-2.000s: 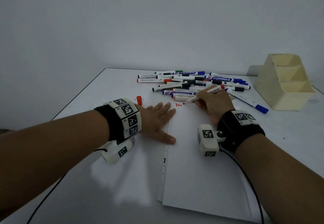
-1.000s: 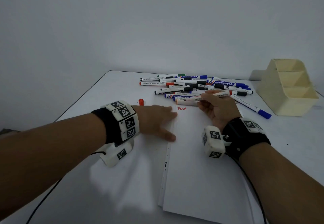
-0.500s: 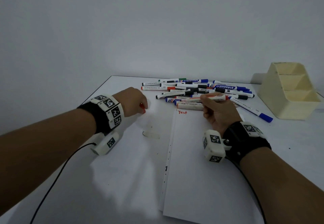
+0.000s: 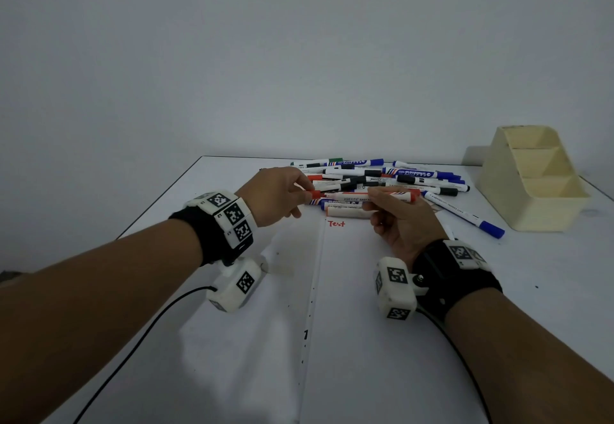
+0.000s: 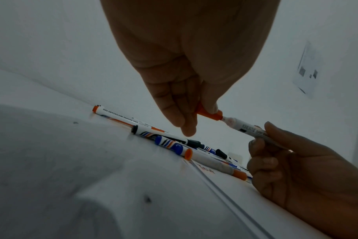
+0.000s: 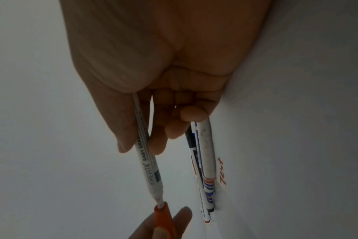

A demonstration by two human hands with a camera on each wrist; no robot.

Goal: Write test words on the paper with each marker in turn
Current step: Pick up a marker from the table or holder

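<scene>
My right hand (image 4: pixel 395 214) grips a red marker (image 4: pixel 355 196) by its white barrel and holds it level above the paper's top edge. My left hand (image 4: pixel 282 196) pinches the marker's red cap (image 4: pixel 315 194) at the marker's tip. In the left wrist view the red cap (image 5: pixel 209 114) sits just over the nib, and the barrel (image 5: pixel 247 129) runs into the right hand's fingers (image 5: pixel 276 145). The right wrist view shows the marker (image 6: pixel 148 168) meeting the cap (image 6: pixel 164 216). On the white paper (image 4: pixel 365 324) the word "Test" (image 4: pixel 336 223) stands in red near the top left corner.
A pile of several markers (image 4: pixel 382 177) with blue, black, red and green caps lies behind the paper. A loose blue marker (image 4: pixel 465 214) lies to the right. A cream three-compartment holder (image 4: pixel 531 184) stands at the far right. Wrist camera cables trail across the white table (image 4: pixel 199 357).
The right hand finished writing "Test" and lifted the marker level. The left hand left the paper, picked up the red cap from the table and brought it to the marker's tip.
</scene>
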